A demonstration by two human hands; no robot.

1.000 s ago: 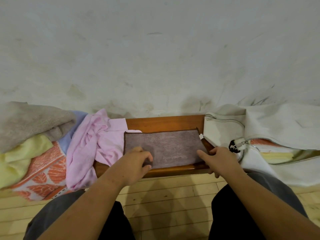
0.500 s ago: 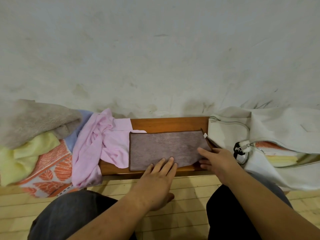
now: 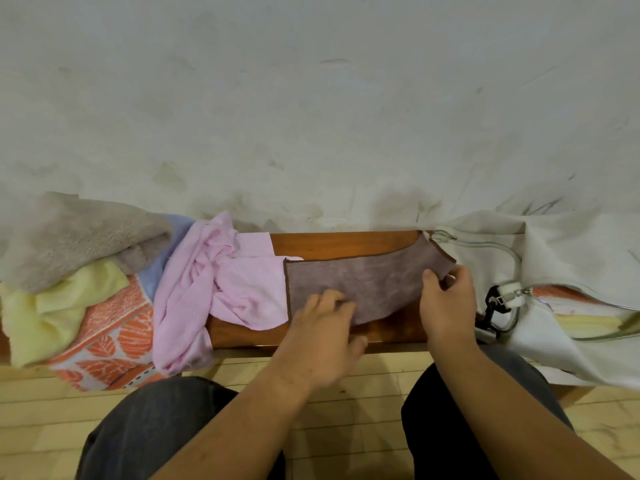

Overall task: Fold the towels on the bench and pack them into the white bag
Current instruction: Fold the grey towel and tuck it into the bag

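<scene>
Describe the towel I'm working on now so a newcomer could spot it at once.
Find the wooden bench against the wall, between the towel pile and the white bag. The mauve-grey towel lies there, right hand pinching its right end, left hand resting on it. Unlike the crumpled pink towel beside it, it is smooth, thin and dark-edged.

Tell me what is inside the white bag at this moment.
The white bag is unzipped, and two folded layers show in the gap: an orange towel above a pale yellow towel. The bag's cloth covers the rest, so the full count cannot be told.
</scene>
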